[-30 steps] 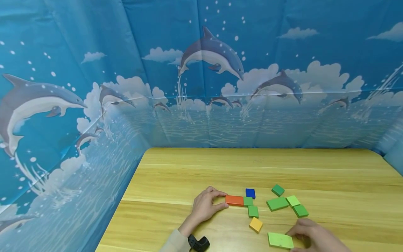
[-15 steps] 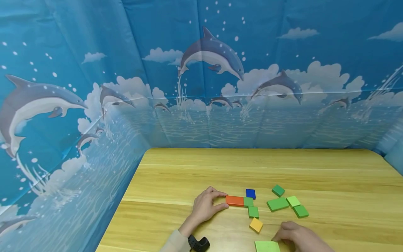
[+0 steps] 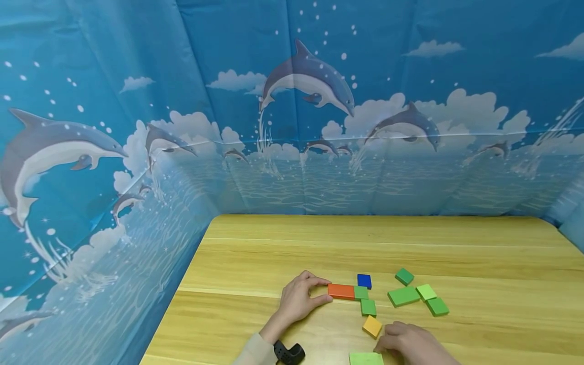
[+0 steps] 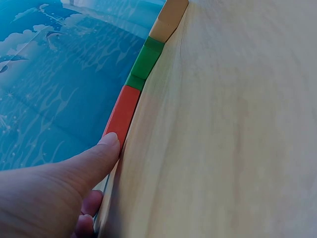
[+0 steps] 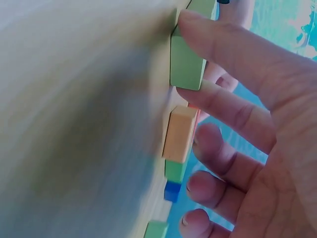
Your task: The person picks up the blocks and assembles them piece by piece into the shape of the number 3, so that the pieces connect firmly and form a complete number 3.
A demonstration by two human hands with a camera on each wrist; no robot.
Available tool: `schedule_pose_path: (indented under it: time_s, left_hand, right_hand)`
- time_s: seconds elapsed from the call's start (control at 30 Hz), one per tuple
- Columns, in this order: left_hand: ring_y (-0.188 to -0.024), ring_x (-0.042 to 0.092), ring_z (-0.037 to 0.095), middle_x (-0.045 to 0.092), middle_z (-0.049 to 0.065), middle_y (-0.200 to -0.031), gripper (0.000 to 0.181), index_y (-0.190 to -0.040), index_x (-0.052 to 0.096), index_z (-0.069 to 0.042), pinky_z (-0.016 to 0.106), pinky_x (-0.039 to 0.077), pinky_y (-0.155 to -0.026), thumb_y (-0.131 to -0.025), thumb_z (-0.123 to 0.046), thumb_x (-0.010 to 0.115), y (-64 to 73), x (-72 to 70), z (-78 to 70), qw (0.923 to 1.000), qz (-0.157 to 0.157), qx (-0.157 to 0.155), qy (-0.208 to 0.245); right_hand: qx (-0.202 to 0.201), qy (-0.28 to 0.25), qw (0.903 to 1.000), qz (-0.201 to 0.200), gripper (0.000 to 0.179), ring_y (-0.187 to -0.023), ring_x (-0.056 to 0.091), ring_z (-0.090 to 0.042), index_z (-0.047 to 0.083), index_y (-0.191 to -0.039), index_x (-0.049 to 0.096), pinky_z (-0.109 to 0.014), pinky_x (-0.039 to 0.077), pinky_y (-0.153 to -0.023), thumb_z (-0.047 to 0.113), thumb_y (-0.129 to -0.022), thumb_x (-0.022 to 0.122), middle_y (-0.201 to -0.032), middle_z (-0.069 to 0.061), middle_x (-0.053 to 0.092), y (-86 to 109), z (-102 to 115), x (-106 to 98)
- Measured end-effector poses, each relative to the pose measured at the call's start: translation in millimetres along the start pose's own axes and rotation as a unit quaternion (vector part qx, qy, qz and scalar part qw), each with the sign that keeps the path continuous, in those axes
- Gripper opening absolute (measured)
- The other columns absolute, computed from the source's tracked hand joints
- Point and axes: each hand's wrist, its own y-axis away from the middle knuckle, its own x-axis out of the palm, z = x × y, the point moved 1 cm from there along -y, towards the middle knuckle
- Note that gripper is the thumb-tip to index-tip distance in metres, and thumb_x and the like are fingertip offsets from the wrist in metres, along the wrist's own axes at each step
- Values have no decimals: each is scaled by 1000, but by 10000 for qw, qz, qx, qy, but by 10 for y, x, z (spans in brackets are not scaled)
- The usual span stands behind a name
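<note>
My left hand (image 3: 297, 300) pinches the left end of a flat red block (image 3: 341, 291), thumb on the near side and index finger on the far side. In the left wrist view the thumb (image 4: 106, 146) presses the red block. A green square block (image 3: 361, 293) adjoins its right end, with another green square (image 3: 368, 307) just below. My right hand (image 3: 412, 344) grips a light green block (image 3: 366, 359) at the bottom edge of the head view. In the right wrist view, thumb and index finger hold the light green block (image 5: 186, 62) while the other fingers curl loosely.
A yellow-orange block (image 3: 371, 327) lies between the green squares and my right hand. A blue block (image 3: 364, 281) sits just behind the row. Further right lie a green rectangle (image 3: 403, 296), a lime square (image 3: 426, 292) and green squares (image 3: 404, 276) on the wooden table (image 3: 255, 248).
My right hand has slid left and toward me with the light green block, which now partly leaves the head view. The left hand and the other blocks stay put.
</note>
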Motion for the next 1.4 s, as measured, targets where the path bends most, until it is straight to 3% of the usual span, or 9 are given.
schedule_pose_path:
  time_s: [0.17, 0.33, 0.6, 0.97, 1.4]
  left_hand:
    - [-61, 37, -1, 55, -13, -93, 40, -112, 70, -32, 19, 32, -51, -79, -56, 67, 4, 3, 2, 10000, 21, -16, 3]
    - [-61, 37, -1, 54, -14, -92, 41, -112, 70, -34, 19, 32, -51, -79, -58, 65, 3, 4, 13, 9999, 81, -74, -10]
    - [-61, 37, -1, 53, -15, -91, 41, -112, 70, -34, 19, 32, -50, -80, -58, 65, 5, -1, 10, 9999, 114, -92, -24]
    - [-61, 36, -1, 53, -14, -91, 39, -111, 71, -32, 19, 30, -50, -80, -56, 66, 4, -10, -8, 10000, 12, 3, -68]
    - [-62, 38, -1, 53, -15, -92, 39, -112, 70, -34, 19, 32, -51, -80, -56, 67, 8, -6, 7, 9999, 98, -75, -26]
  right_hand:
    - [-76, 290, 9993, -200, 36, -69, 38, 4, 31, -85, 71, -25, 38, -56, 65, -74, 66, -81, 27, 44, -66, 53, 13]
    - [-57, 404, 9991, -150, 41, -69, 40, 3, 30, -86, 71, -28, 40, -57, 68, -71, 65, -82, 25, 46, -150, 67, 32]
    - [80, 154, 9998, -73, 33, -70, 40, 2, 28, -89, 72, -26, 38, -59, 57, -74, 71, -85, 22, 47, -238, 94, 55]
    - [100, 87, 9994, -305, 35, -70, 35, 0, 30, -89, 70, -21, 32, -57, 60, -71, 72, -82, 21, 42, -323, 137, 46]
    - [-146, 422, 9930, -1093, 31, -67, 32, 0, 31, -81, 69, -20, 29, -57, 59, -69, 75, -77, 21, 37, -359, 125, 95]
